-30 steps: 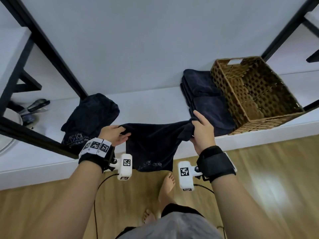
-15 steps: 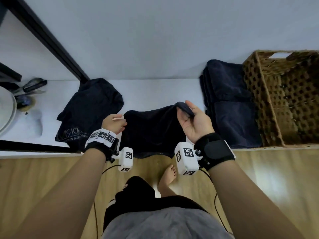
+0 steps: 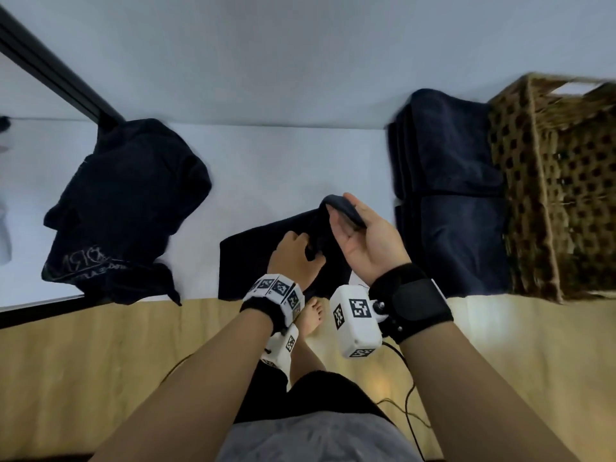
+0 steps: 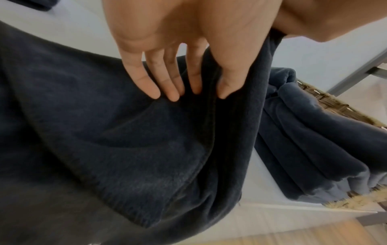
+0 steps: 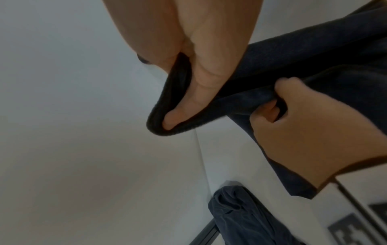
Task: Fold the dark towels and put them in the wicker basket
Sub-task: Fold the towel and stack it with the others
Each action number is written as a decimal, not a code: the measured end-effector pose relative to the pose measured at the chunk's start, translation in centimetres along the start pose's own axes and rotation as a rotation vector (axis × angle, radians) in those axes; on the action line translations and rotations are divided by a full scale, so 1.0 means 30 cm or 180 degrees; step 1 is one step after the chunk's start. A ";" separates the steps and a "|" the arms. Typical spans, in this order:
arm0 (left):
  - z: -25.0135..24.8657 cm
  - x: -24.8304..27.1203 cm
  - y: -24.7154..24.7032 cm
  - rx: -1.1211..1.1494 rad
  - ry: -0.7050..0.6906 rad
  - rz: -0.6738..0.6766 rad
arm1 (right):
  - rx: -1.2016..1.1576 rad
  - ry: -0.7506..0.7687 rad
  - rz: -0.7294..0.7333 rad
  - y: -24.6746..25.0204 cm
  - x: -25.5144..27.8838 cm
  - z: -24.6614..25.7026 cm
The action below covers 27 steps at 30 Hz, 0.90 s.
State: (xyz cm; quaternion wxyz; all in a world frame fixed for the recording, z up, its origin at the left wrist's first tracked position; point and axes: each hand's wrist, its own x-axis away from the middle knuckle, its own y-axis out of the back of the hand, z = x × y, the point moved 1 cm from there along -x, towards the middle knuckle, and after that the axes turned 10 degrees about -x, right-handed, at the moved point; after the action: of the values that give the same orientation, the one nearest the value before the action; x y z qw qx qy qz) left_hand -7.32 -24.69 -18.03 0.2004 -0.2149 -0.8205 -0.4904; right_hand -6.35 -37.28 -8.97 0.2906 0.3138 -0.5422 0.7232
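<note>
**Both hands on one dark towel at the surface edge**

Pale lettering runs along the lower hem of the crumpled towel (image 3: 123,208), well to the left of the grip, but it is too blurred to read. The square black-and-white markers on the wrist units carry no words.

The right hand (image 3: 366,238) is raised, palm turned towards the person, with its thumb and fingers pinching a folded corner of the dark towel (image 3: 246,261); the right wrist view shows the cloth looped round the thumb. The left hand (image 3: 293,255) sits just beside and below that grip, back of the hand up, its fingers curled into the same towel. From the left wrist view the fingertips (image 4: 155,94) press into a fold of the cloth.

The towel lies partly on the white surface (image 3: 283,161), its near part at the edge. Right of the grip a stack of folded towels (image 3: 450,195) rests against the wicker basket (image 3: 560,181).
</note>
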 end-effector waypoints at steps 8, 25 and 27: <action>0.130 -0.106 0.319 0.0229 0.0352 -0.0723 | -0.0174 0.0113 -0.0177 0.013 -0.119 0.097; 0.127 -0.395 0.405 -0.1977 -0.0961 -0.0557 | 0.1827 0.0050 0.0344 0.102 -0.434 0.064; 0.148 -0.298 0.261 -0.2228 -0.0934 0.0008 | 0.2364 0.0264 0.0391 0.111 -0.439 0.042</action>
State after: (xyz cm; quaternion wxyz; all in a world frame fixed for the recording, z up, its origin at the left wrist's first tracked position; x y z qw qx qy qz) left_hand 3.85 -18.81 -19.18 -0.0042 -0.3394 -0.6230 -0.7047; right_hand -0.37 -40.37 -20.82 0.1349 0.3351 -0.2487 0.8987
